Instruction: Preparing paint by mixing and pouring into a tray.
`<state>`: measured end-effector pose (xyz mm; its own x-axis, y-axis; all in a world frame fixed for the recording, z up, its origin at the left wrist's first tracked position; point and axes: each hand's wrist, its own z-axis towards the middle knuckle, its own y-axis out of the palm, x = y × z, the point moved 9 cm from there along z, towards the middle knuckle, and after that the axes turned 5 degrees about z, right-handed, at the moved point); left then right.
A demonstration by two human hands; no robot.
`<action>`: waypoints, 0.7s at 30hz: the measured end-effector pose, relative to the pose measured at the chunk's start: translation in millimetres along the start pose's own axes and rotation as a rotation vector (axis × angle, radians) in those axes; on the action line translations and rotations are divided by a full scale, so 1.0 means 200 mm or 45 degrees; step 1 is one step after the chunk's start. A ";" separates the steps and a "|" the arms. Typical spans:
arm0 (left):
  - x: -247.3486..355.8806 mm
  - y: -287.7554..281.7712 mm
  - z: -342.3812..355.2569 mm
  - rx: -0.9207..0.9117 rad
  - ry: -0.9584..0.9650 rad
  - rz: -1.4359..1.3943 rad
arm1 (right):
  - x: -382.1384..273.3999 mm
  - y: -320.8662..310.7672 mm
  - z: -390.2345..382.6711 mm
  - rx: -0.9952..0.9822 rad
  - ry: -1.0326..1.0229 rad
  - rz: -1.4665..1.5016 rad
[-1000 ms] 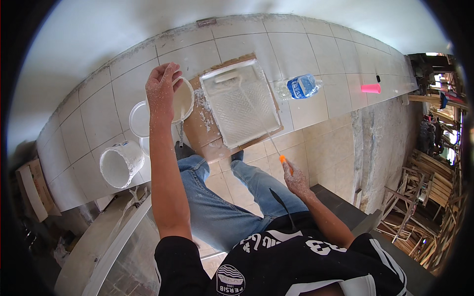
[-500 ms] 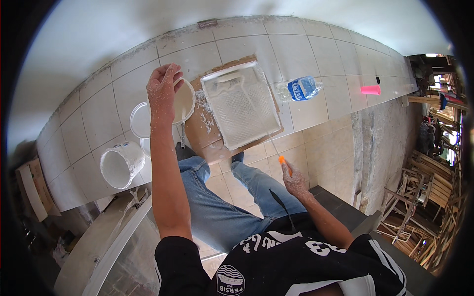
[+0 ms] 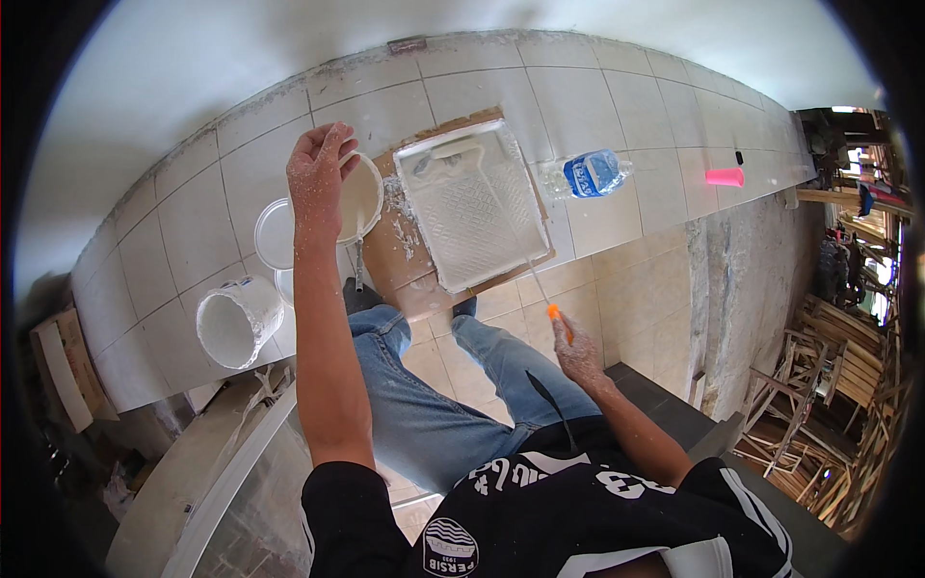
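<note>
My right hand (image 3: 576, 351) grips the orange handle (image 3: 554, 312) of a long-framed paint roller. Its white-coated roller head (image 3: 457, 151) lies at the far end of a paint tray (image 3: 541, 217), where wet white paint pools; the tray's ribbed slope toward me is coated white. Raised in front of me, my left hand (image 3: 316, 178) has loosely curled fingers, partly apart, with nothing visible in them. White specks cover the hand. Behind it stands a paint bucket (image 3: 363, 197) of off-white paint, partly hidden by the hand, with a stick (image 3: 359, 270) at its near rim.
Paint-spattered cardboard (image 3: 400, 279) lies under the tray. To the right are a blue-labelled plastic bottle (image 3: 590, 174) and a pink cup (image 3: 726, 177). An empty-looking white bucket (image 3: 236, 323) and a round lid (image 3: 274, 234) are at left. A ledge edge runs before my legs; lumber (image 3: 838, 361) is far right.
The roller has shifted slightly to the right and away in the tray's far end, my right hand moving slightly with it. My left hand stays almost still.
</note>
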<state>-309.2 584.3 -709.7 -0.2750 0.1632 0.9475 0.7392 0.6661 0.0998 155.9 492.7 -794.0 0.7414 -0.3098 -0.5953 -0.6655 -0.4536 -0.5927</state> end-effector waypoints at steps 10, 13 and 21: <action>0.00 -0.02 0.00 0.012 0.003 -0.002 | 0.10 -0.17 -0.06 -0.077 0.157 -0.110; 0.01 0.00 0.00 0.020 -0.002 0.002 | 0.13 -0.11 -0.01 0.007 0.015 -0.105; -0.02 -0.02 0.00 0.011 -0.013 -0.007 | -0.02 -0.08 -0.05 -0.065 0.010 -0.133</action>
<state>-310.8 581.5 -714.2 -0.2852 0.1672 0.9438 0.7326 0.6730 0.1021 163.8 492.1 -776.6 0.8075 -0.2649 -0.5270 -0.5792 -0.5255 -0.6232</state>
